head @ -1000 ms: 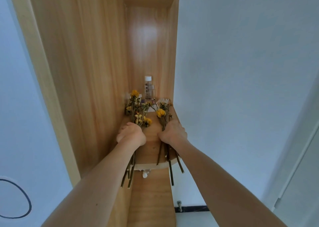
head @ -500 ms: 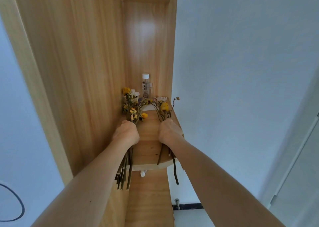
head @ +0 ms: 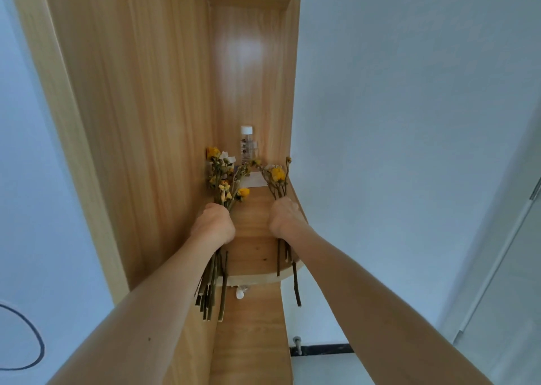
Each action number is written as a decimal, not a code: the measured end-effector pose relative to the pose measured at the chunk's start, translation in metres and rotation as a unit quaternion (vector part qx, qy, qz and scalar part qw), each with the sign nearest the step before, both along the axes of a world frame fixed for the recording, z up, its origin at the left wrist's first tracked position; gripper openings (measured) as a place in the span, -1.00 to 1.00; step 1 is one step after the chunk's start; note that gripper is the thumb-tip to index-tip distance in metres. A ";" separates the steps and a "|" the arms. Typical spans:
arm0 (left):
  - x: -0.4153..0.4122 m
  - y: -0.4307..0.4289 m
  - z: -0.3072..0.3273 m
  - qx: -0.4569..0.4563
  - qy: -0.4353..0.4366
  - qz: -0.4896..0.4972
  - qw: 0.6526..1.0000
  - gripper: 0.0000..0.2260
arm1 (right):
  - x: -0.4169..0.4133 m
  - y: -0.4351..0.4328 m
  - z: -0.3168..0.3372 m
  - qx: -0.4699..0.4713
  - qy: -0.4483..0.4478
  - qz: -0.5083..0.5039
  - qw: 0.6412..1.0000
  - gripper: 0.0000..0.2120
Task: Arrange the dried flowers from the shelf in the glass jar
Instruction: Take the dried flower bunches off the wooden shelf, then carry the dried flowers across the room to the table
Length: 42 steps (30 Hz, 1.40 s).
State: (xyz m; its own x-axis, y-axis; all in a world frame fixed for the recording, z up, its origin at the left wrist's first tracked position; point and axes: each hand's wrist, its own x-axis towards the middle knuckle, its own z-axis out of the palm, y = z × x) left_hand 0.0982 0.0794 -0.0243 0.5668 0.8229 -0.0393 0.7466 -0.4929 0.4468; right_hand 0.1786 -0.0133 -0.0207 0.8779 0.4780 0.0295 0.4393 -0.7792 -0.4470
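Both arms reach up into the tall wooden cabinet, and both hands are closed tight into fists around flower stems. The left hand (head: 213, 223), just left of the frame's centre, grips the thicker bunch of dried flowers (head: 225, 179). Its yellow and white heads fan out above the knuckles, close against the cabinet's left side panel (head: 131, 121). The cut stem ends hang below the wrist, past the front edge of the shelf (head: 253, 238).

The right hand (head: 285, 217), just right of centre, holds the thinner bunch (head: 276, 176), a few wiry stems with one round yellow bloom among them. Their lower ends trail down over the shelf's curved front edge. The two hands are apart, with bare shelf wood between them. I cannot tell whether either bunch touches the shelf.

At the back of the shelf, above and between the two bunches, a clear bottle (head: 246, 146) with a white cap stands upright. A clear glassy thing (head: 255, 150) stands just beside its right flank, too small to say whether it is a jar. A white slip of paper (head: 257, 179) lies flat on the shelf in front of the bottle, partly hidden by the flower heads.

Under the shelf's front edge a small white peg (head: 240, 292) sticks out. A pale wall (head: 409, 121) fills the right of the frame, and a black cable (head: 35, 335) loops at the lower left.
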 end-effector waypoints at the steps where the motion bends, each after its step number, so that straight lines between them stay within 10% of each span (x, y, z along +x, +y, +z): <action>1: -0.003 -0.001 0.002 -0.008 -0.012 -0.007 1.000 -0.64 | 0.002 -0.003 0.004 0.027 0.011 -0.006 1.000 -0.48; 7: -0.028 -0.029 0.022 -0.040 -0.115 -0.059 0.991 -0.74 | 0.002 -0.049 0.026 0.205 0.075 0.014 0.976 -0.88; 15: -0.113 -0.078 0.013 -0.072 -0.259 -0.148 0.952 -0.83 | -0.070 -0.155 0.010 0.442 0.228 0.106 0.861 -0.82; 42: -0.396 -0.188 -0.281 -0.333 -0.084 -0.129 0.930 -0.96 | -0.281 -0.409 -0.294 0.188 0.439 -0.119 0.871 -0.80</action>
